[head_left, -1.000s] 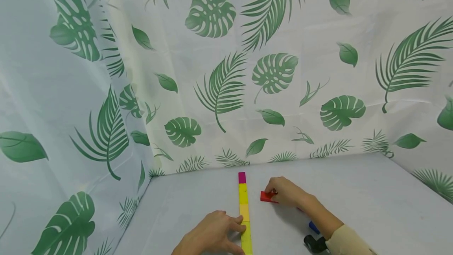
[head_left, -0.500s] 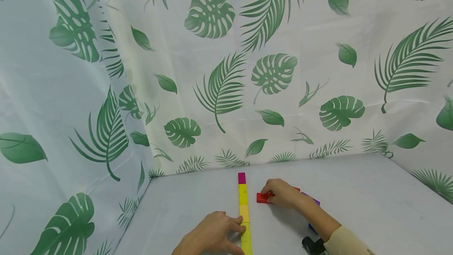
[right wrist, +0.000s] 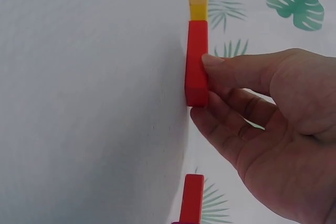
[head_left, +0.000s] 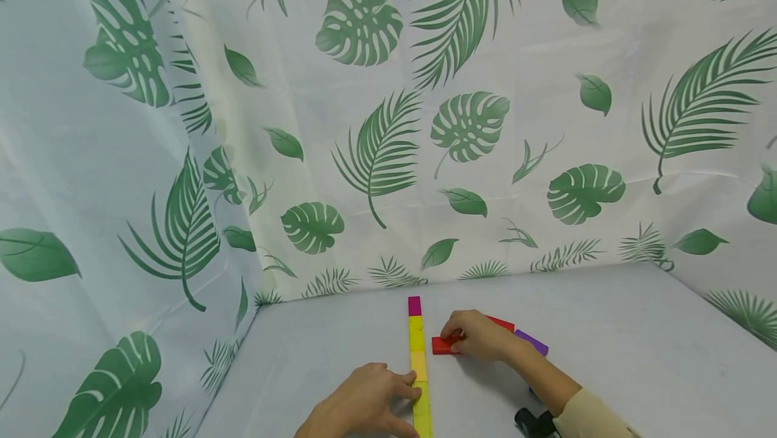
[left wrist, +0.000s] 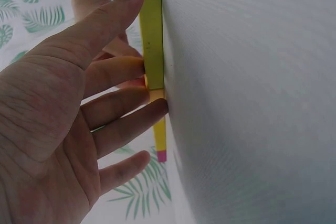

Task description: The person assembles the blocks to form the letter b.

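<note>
A straight row of end-to-end blocks runs away from me, with yellow blocks (head_left: 417, 332), a paler orange-yellow block (head_left: 419, 366) among them and a magenta block (head_left: 415, 306) at the far end. My left hand (head_left: 367, 399) rests along the row's left side, its spread fingertips touching the blocks; in the left wrist view the thumb lies against the near yellow block (left wrist: 153, 40). To the right of the row, my right hand (head_left: 479, 337) pinches a red block (right wrist: 197, 56) between thumb and fingers. Its left end points at the row, a small gap away.
Another red block (head_left: 501, 323) and a purple block (head_left: 531, 342) lie end to end behind my right forearm. A black object (head_left: 531, 422) sits by the right sleeve. Leaf-patterned white cloth (head_left: 376, 154) walls off the back and sides of the white table surface (head_left: 637, 357).
My right hand has moved left and slightly nearer with the red block, closer to the row. The other red and the purple block have come into view behind it. The left hand stays still.
</note>
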A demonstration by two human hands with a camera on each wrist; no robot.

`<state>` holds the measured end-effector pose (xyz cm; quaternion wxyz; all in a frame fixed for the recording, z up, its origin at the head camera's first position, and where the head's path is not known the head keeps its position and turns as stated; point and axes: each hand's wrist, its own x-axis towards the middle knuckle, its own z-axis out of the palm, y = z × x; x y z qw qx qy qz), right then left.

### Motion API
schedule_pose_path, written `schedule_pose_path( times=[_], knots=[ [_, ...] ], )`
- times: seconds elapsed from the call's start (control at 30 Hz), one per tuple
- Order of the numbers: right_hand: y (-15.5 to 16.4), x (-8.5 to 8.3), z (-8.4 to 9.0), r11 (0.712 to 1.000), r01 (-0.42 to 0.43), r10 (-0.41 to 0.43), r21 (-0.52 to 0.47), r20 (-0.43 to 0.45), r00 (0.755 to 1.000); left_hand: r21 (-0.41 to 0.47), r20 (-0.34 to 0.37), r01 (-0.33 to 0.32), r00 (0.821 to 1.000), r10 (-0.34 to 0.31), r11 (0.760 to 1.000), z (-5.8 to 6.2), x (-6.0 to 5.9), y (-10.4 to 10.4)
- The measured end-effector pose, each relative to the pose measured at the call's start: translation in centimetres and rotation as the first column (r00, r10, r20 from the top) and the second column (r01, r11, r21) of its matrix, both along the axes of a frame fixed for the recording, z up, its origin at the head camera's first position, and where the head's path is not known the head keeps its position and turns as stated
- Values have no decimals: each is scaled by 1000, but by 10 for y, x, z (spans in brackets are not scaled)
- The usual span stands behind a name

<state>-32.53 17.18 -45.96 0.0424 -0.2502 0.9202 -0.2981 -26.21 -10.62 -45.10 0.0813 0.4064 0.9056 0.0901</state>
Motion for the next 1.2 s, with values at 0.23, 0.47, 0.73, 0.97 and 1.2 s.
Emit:
schedule_pose_path(
  times=[0.23,0.47,0.73,0.97,1.2],
  knots=[
    [-1,-1,-2,1000,-4,4,-10,1,1000,1,1,0,1000,0,1000,-1,-1,0],
    [-1,0,-1,999,-27,27,-23,-1,1000,-5,14,-11,1000,11,1000,2,-1,0],
    [-2,0,-2,999,-30,30,-17,9,1000,-8,23,-13,1000,13,1000,1,0,1],
    [-2,-1,-3,999,-42,42,-14,17,999,0,8,-5,1000,5,1000,0,0,0],
    [-2,0,-3,998,-55,55,-21,17,998,-5,-4,0,1000,0,1000,0,0,1]
  ],
)
